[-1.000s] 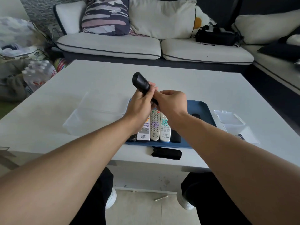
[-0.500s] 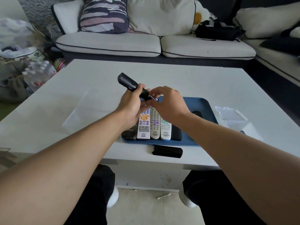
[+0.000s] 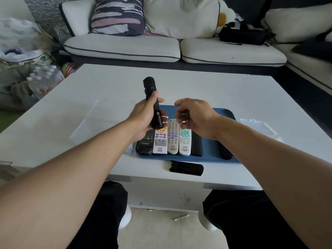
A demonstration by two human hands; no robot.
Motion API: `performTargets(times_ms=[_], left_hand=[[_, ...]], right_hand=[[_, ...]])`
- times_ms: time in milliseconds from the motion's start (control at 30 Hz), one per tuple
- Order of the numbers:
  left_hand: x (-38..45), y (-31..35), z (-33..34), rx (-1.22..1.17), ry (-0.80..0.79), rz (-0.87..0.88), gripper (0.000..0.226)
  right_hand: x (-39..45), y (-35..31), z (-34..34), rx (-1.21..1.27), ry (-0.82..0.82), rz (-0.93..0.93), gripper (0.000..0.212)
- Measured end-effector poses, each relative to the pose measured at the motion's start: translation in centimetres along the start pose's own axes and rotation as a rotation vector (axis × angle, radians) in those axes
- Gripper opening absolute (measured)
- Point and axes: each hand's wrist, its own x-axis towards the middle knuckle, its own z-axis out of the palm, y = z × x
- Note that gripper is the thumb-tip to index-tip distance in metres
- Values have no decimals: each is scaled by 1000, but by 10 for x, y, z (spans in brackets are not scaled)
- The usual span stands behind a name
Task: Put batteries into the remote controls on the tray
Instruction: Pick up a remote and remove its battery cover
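Six remotes (image 3: pixel 172 137) on tray (image 3: pixel 212 153), one held (image 3: pixel 152 103).

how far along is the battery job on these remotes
Done: a black cover lies off on the table. In hand: left hand grips a black remote; right hand pinches a small dark item, likely a battery. Left: the six remotes on the blue tray look untouched.

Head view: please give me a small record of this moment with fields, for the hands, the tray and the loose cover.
left hand: left hand grips a black remote, held up above the tray
right hand: right hand pinches a small dark object, likely a battery
tray: blue tray holds a row of remotes
loose cover: black cover lies on the white table, before the tray
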Motion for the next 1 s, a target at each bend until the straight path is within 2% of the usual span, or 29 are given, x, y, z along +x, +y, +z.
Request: performTargets(times_ms=[33,100,167,200,300,400,633,1000], left_hand=[[0,0,0,4,-7,-6,45],[0,0,1,9,-12,-16,46],[-1,0,2,-27,-17,-46,46],[-2,1,2,-45,-18,-65,46],[2,0,1,-75,-39,-101,44],[0,1,-1,-120,-53,-138,41],[-5,1,-3,-132,-150,-210,44],[-11,0,0,-106,-192,-240,41]], right_hand=[[0,1,0,-54,-11,-3,21],[-2,4,1,-323,-28,-97,15],[-7,6,5,-627,-19,-286,8],[-7,7,7,-734,-17,-387,13],[-6,11,10,-909,-54,-574,20],[-2,10,10,-1078,-52,-623,21],[-1,10,10,-1064,-129,-634,17],[-5,10,11,-1141,-106,-653,15]])
